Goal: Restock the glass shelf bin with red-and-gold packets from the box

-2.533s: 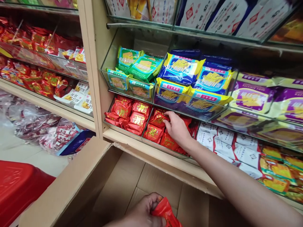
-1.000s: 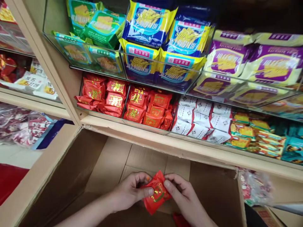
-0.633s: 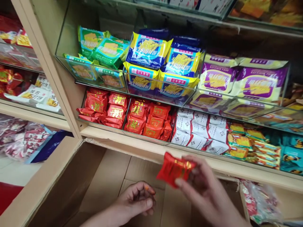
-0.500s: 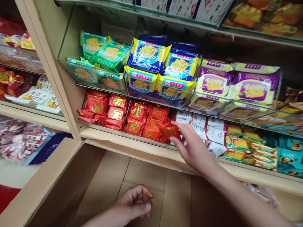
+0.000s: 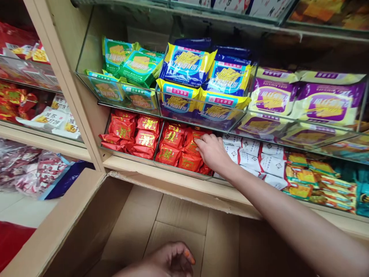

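My right hand [image 5: 212, 153] reaches into the low glass bin, its fingers bent down on a small red foil packet [image 5: 194, 144] with gold print. The palm and part of the fingertips are hidden from above. Several more red packets [image 5: 168, 154] lie in rows just left of it. White packets [image 5: 250, 161] with red edges fill the neighbouring compartment, partly behind my wrist. Lower down, my left hand [image 5: 170, 258] hovers over the open cardboard box [image 5: 178, 219], loosely curled with nothing visible in it. One of its fingertips has an orange patch.
Above the red packets, a glass shelf bin [image 5: 184, 111] overhangs with green, blue and purple biscuit packs [image 5: 190, 65]. Yellow-green packets [image 5: 302, 177] lie to the right. A wooden upright [image 5: 77, 104] stands at the left, with bagged goods [image 5: 37, 169] beyond it.
My right hand has gone left and down, carrying a red packet from above the bin's front edge in among the others. My left hand has sunk lower in view. The view has shifted slightly.
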Action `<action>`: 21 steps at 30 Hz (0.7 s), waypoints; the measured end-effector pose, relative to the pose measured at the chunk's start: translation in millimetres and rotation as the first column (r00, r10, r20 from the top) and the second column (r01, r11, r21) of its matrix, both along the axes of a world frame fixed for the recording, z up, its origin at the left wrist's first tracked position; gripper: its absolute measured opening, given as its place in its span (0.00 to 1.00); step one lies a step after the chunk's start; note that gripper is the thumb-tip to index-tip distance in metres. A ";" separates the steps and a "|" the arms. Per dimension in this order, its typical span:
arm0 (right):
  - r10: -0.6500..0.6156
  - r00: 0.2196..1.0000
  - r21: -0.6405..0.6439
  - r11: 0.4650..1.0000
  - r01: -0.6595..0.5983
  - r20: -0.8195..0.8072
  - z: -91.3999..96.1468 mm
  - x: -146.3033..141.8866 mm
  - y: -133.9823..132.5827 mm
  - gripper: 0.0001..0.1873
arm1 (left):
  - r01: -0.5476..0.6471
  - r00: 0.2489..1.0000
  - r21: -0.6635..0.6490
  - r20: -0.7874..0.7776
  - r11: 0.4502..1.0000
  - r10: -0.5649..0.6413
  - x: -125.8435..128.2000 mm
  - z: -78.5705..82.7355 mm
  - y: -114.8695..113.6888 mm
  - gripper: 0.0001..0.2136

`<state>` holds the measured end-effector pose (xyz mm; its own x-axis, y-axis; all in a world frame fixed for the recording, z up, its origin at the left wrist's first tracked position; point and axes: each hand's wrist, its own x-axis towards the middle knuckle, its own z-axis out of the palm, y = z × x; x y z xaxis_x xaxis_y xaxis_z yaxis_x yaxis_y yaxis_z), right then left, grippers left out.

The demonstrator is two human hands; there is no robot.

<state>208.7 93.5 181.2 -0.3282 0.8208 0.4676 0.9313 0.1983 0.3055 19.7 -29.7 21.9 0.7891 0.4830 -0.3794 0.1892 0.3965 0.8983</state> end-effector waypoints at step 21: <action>0.317 0.858 -0.227 0.874 -0.429 -0.404 -11.5 -2.6 -119.1 0.08 | 0.098 0.952 0.138 -0.301 0.986 -0.052 -5.4 1.6 2.3 0.11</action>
<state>206.1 -25.6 169.7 -0.5028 0.7858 0.3601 0.8001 0.5808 -0.1503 14.3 -27.4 23.5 0.6885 0.4958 -0.5293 0.4791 0.2368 0.8452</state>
